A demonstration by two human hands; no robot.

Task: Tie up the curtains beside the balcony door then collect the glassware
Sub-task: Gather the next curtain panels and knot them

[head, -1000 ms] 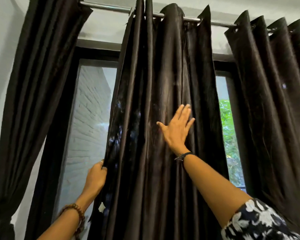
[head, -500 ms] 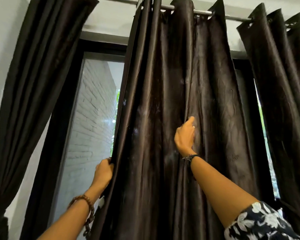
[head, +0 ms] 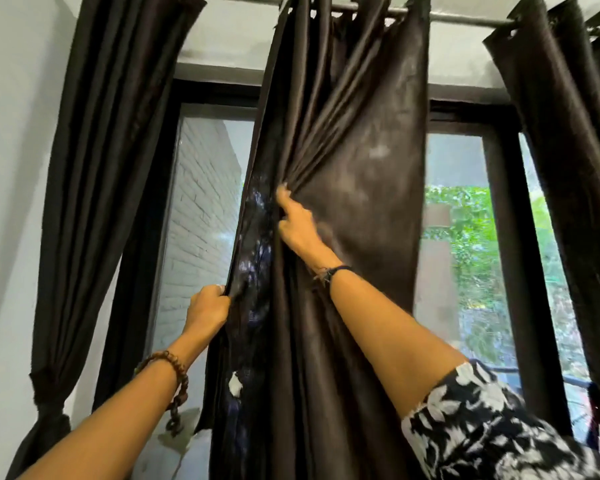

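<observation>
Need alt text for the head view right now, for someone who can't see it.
Both hands gather the middle dark curtain: the left hand grips its left edge, the right hand pinches folds higher up. The left curtain is already tied; glass panes show behind.

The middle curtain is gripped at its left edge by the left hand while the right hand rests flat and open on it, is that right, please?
Not quite: in the head view the right hand pinches a bunch of the middle curtain rather than resting flat. The left hand does grip its left edge.
</observation>
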